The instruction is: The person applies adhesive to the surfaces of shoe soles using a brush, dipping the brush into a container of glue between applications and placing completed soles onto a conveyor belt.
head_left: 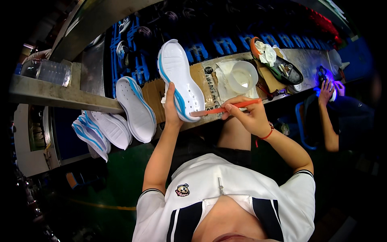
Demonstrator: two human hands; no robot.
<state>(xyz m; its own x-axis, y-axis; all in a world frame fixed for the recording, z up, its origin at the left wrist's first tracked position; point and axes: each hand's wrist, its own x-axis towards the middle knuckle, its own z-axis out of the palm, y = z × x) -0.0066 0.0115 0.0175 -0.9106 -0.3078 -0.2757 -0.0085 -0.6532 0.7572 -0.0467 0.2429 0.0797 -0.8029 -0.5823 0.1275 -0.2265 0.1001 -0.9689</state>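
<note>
My left hand (171, 107) grips a white shoe sole (180, 76) with a blue stripe along its side wall, its inner face turned up. Between the fingers of my right hand (249, 117) is a brush (234, 106) with an orange-red handle. Its bristle end touches the near end of the sole, at the rim. Beyond my right hand stands a translucent plastic tub (243, 76) with some clear liquid in it. To the left of the held sole, several more white and blue soles (136, 109) lie along the bench edge.
A dark shoe sole holding small items (287, 71) and crumpled white tissue (266, 53) lie right of the tub. Blue racks (197, 50) run behind the bench. A metal beam (60, 92) crosses at left. Another person's hands (327, 92) work under violet light at far right.
</note>
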